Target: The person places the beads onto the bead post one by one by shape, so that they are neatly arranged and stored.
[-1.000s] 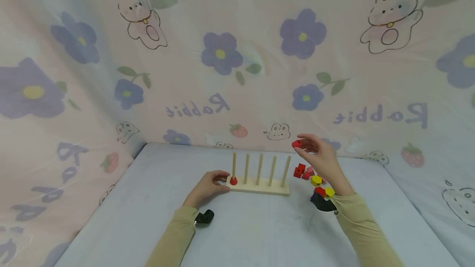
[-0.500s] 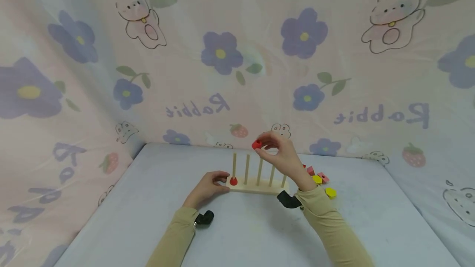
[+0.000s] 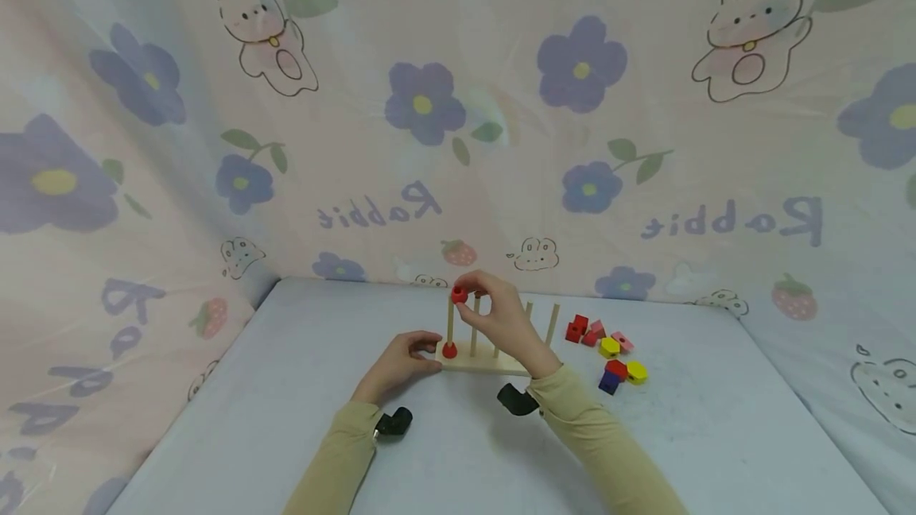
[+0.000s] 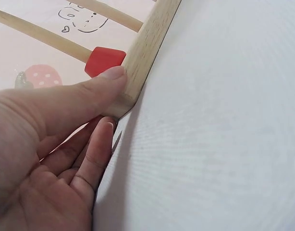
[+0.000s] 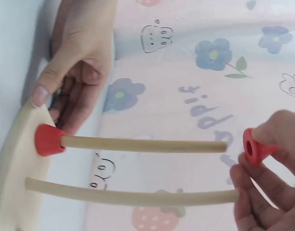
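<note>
My left hand (image 3: 401, 360) grips the left end of a wooden peg stand (image 3: 465, 362), its thumb against the base in the left wrist view. A red tapered bead (image 4: 105, 61) sits at the bottom of the leftmost peg (image 5: 147, 144). Between thumb and fingers, my right hand (image 3: 501, 323) pinches another red bead (image 5: 253, 147) at the height of that peg's tip. In the right wrist view, the bead's hole faces the tip, with a small gap between them. Part of the stand and its middle pegs are hidden behind the right hand in the head view.
Right of the stand lie several loose beads: red blocks (image 3: 576, 330), a pink one (image 3: 621, 342), two yellow hexagons (image 3: 610, 347), a red one (image 3: 616, 369) and a dark blue one (image 3: 610, 383). A patterned curtain (image 3: 501, 141) rises behind the white table (image 3: 444, 459).
My right hand has carried the red bead leftward across the stand and slightly down to the leftmost peg's top. The left hand has kept its hold on the stand.
</note>
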